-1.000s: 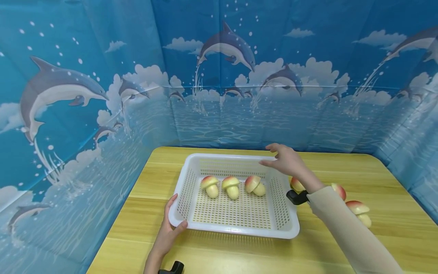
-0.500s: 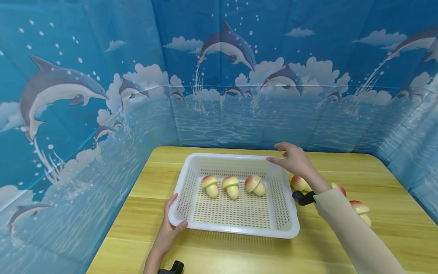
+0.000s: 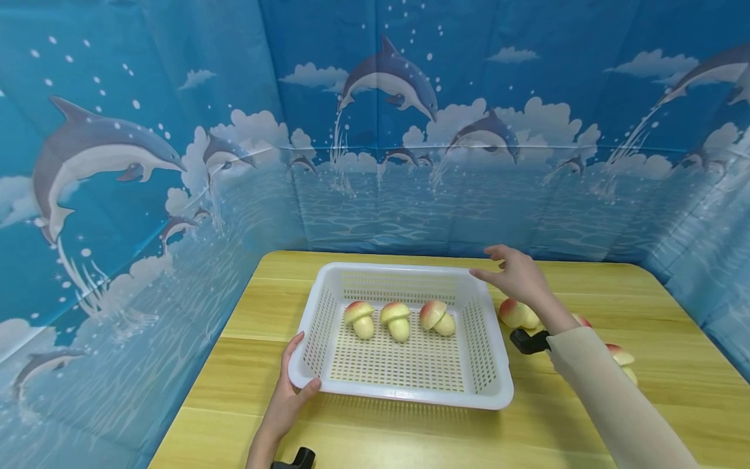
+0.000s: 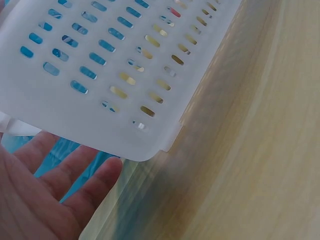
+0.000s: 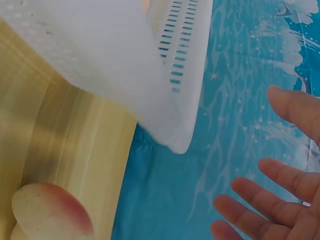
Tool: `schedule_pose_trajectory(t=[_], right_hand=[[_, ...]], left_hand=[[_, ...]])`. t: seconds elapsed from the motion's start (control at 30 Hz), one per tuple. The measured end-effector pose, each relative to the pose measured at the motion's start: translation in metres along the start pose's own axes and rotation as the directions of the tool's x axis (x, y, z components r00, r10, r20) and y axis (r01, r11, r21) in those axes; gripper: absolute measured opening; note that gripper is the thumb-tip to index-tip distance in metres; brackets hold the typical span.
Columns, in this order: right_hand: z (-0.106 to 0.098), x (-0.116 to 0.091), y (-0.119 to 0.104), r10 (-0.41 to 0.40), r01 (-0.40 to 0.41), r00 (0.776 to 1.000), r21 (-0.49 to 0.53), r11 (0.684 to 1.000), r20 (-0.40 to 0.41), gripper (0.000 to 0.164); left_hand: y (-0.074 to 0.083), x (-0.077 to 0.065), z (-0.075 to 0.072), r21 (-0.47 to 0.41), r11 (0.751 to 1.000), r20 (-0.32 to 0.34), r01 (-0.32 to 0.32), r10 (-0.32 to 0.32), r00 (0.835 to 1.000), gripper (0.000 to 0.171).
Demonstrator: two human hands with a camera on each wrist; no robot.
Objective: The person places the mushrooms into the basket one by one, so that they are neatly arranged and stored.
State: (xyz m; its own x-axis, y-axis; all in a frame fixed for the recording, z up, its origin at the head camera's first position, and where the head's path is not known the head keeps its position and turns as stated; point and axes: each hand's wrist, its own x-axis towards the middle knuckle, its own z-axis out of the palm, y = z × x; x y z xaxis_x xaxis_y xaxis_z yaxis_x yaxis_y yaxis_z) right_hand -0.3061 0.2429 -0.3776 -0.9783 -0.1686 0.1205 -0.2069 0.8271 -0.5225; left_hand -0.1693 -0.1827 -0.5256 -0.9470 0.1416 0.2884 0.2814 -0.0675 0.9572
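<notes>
My left hand [image 3: 287, 391] holds the near left corner of a white plastic basket [image 3: 404, 394], with its thumb at the rim; the left wrist view shows several fingers [image 4: 90, 187] beside the slotted wall. Three yellow toy mushrooms with reddish caps lie in a row inside: left one [image 3: 360, 319], middle one [image 3: 396, 321], right one [image 3: 437, 317]. My right hand [image 3: 518, 277] hovers by the far right corner, holding nothing, thumb and fingers spread apart. Beneath its wrist lies another toy mushroom [image 3: 517, 314] on the table.
More toy mushrooms lie to the right, one [image 3: 621, 358] partly hidden by the right sleeve [image 3: 609, 391]. The wooden table [image 3: 234, 384] extends around the basket. A blue dolphin-print curtain [image 3: 469, 202] hangs behind and at the sides.
My right hand has moved right, away from above the basket's far right corner, uncovering more of the mushroom under the wrist. The left hand and basket have stayed in place.
</notes>
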Motion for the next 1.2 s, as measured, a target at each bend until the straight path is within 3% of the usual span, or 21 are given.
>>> schedule_pose_trajectory(t=[1.2], right_hand=[[0.009,-0.014,0.044,0.066,-0.065,0.993,-0.015,0.998,0.093,0.083]], left_hand=[[0.003,0.001,0.001,-0.028,1.0,0.017,-0.004,0.004,1.0,0.082]])
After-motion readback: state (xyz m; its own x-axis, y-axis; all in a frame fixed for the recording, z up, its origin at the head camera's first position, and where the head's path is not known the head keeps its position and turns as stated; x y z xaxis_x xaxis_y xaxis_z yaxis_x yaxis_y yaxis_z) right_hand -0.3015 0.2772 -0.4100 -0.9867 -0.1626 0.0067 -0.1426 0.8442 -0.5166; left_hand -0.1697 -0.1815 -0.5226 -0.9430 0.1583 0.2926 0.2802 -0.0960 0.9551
